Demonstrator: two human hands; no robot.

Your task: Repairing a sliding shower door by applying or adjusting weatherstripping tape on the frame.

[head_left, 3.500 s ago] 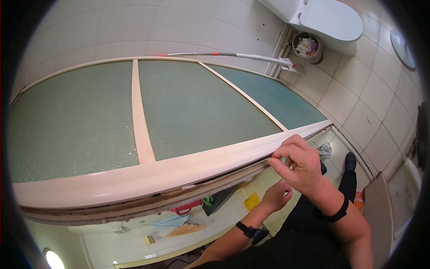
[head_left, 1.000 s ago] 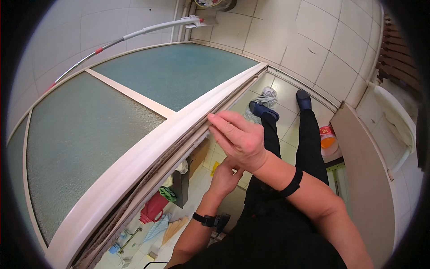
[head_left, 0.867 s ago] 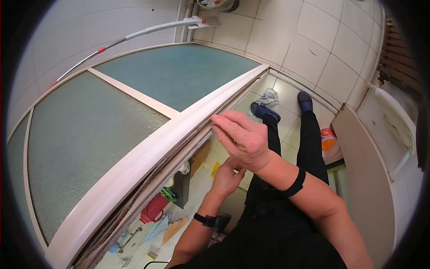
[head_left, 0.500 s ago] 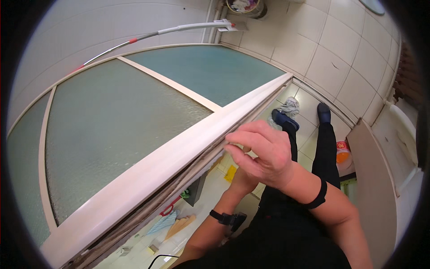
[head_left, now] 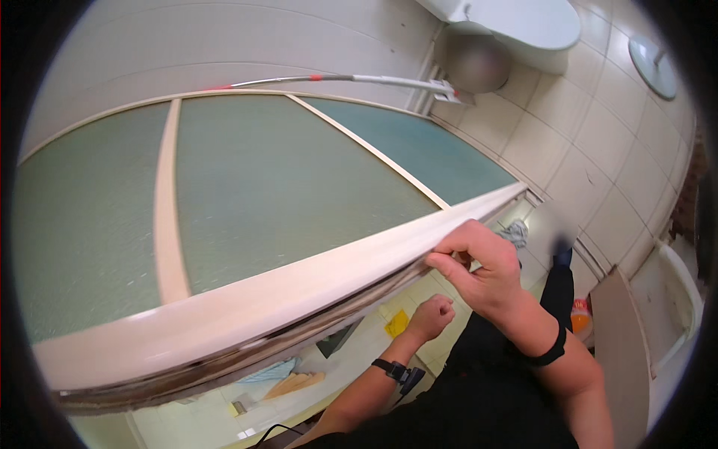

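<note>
A door with frosted greenish panes in a pale frame spans the left and middle. Its thick near edge is grimy, with a dark groove running along it. My right hand is closed in a pinch at this edge, thumb and forefinger tips against it. Whatever may be between those fingertips is too small to make out. Lower, on the near side of the door, my left hand is curled into a fist and apart from the door. Its palm side is hidden, so I cannot see any contents.
A long-handled mop leans along the far wall. Beyond the door stand a toilet, a blurred round bin and a scale-like glass disc. Near my feet are a crumpled cloth and an orange-and-red container.
The view has swung, so the door lies flatter across it. My left fist has come out from behind my right hand. My right fingertips now meet the door edge more closely.
</note>
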